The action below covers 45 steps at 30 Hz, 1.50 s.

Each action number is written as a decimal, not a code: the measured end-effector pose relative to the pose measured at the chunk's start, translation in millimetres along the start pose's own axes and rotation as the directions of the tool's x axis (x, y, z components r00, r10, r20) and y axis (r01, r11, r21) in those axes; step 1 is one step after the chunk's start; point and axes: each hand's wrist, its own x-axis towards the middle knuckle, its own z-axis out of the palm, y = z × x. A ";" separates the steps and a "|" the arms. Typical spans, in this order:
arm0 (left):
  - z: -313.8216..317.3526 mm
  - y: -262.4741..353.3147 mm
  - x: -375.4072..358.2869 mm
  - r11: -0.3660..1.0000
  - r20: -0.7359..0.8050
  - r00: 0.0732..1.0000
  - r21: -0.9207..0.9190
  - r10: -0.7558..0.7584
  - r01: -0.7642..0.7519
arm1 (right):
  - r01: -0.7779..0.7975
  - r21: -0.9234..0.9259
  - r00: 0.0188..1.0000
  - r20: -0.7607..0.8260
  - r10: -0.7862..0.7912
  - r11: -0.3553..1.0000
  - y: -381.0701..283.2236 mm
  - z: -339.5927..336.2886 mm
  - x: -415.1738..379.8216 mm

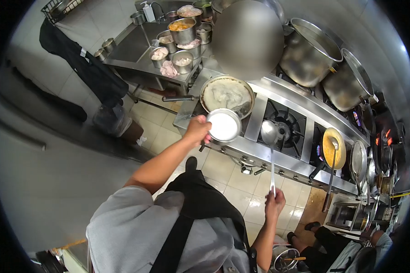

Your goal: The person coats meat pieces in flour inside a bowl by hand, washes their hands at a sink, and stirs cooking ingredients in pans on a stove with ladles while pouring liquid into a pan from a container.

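My left hand (198, 130) is closed on the rim of a small metal bowl (238, 129) with white liquid (223, 126) in it. The bowl is held over the near edge of a wide frying pan (207, 84), which contains a pale, creamy mixture (227, 94). Lower right, my right hand (274, 201) grips the end of a long-handled ladle (269, 131). The ladle's head hangs over an unlit burner (284, 129), apart from the pan.
Two large stockpots (307, 59) stand behind the burners. Right of me, a smaller pan (333, 148) holds yellow food and another ladle. Metal containers of ingredients (182, 34) crowd the back-left counter. Another person (337, 245) is at lower right. A blurred patch hides the back.
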 end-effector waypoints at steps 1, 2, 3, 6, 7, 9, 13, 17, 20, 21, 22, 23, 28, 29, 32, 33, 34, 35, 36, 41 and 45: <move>-17.5 13.0 5.3 1.000 -0.007 1.000 -0.012 0.016 -0.016 | 0.076 -0.051 0.997 0.026 -0.075 0.996 -2.9 19.9 17.3; -34.7 24.8 15.2 1.000 -0.021 1.000 0.009 0.023 -0.022 | 0.149 -0.103 0.988 0.056 -0.144 0.983 -5.6 39.4 33.7; -50.8 33.9 25.4 0.997 -0.029 0.997 0.018 0.069 -0.068 | 0.227 -0.145 0.973 0.066 -0.220 0.963 -21.8 61.0 43.0; -86.3 66.5 54.1 0.987 -0.061 0.986 0.052 0.155 -0.152 | 0.359 -0.445 0.930 0.095 -0.355 0.820 -50.8 118.4 77.5; -97.4 73.6 67.0 0.985 -0.060 0.984 0.063 0.167 -0.163 | 0.342 -0.519 0.933 0.087 -0.350 0.783 -58.8 136.1 87.0; -112.5 89.8 88.9 0.982 -0.058 0.982 0.082 0.177 -0.172 | 0.301 -0.654 0.937 0.070 -0.341 0.694 -77.3 168.6 100.8; -128.8 109.1 134.8 0.979 -0.039 0.983 0.105 0.180 -0.175 | 0.248 -0.724 0.951 0.056 -0.303 0.644 -95.1 210.1 116.7; -122.5 114.1 164.2 0.985 0.011 0.987 0.054 0.163 -0.163 | 0.218 -0.772 0.963 0.071 -0.259 0.597 -101.9 230.2 120.7; -114.5 113.0 181.7 0.985 0.051 0.987 0.070 0.155 -0.159 | 0.209 -0.783 0.968 0.079 -0.239 0.587 -99.5 236.8 122.5; -110.7 111.4 186.9 0.986 0.062 0.987 0.073 0.145 -0.150 | 0.217 -0.781 0.966 0.086 -0.243 0.586 -98.0 237.4 122.9; -106.4 109.3 190.0 0.987 0.063 0.988 0.072 0.141 -0.145 | 0.226 -0.779 0.965 0.096 -0.245 0.585 -97.1 236.5 123.0; -101.0 108.6 190.9 0.987 0.063 0.988 0.072 0.138 -0.143 | 0.207 -0.775 0.972 0.091 -0.218 0.597 -96.8 234.5 123.6; -76.1 103.1 198.1 0.983 0.050 0.989 0.113 0.141 -0.145 | 0.175 -0.728 0.981 0.073 -0.179 0.663 -94.6 223.5 130.7; -70.9 103.5 197.5 0.984 0.039 0.990 0.106 0.137 -0.140 | 0.176 -0.728 0.982 0.084 -0.169 0.662 -93.7 224.3 131.9; -58.7 103.0 201.4 0.977 0.037 0.988 0.146 0.152 -0.156 | 0.235 -0.734 0.971 0.153 -0.183 0.637 -95.6 218.4 131.0; -54.6 102.6 202.8 0.973 0.035 0.986 0.155 0.166 -0.169 | 0.182 -0.730 0.983 0.127 -0.131 0.659 -99.4 214.9 130.8; -50.8 101.9 204.4 0.970 0.033 0.983 0.164 0.178 -0.181 | 0.195 -0.733 0.981 0.137 -0.140 0.651 -101.1 212.7 132.1; -48.2 101.4 205.2 0.966 0.031 0.982 0.175 0.189 -0.191 | 0.206 -0.737 0.978 0.146 -0.146 0.644 -101.9 210.6 133.2; -46.0 101.2 206.2 0.965 0.022 0.981 0.177 0.192 -0.193 | 0.215 -0.740 0.976 0.154 -0.151 0.637 -102.4 208.4 133.7; -35.5 107.6 207.8 0.954 0.009 0.974 0.196 0.228 -0.226 | 0.240 -0.719 0.970 0.210 -0.125 0.652 -112.2 197.6 139.4; -31.6 109.9 210.8 0.940 0.000 0.967 0.236 0.255 -0.248 | 0.272 -0.696 0.962 0.210 -0.173 0.664 -109.1 201.4 144.1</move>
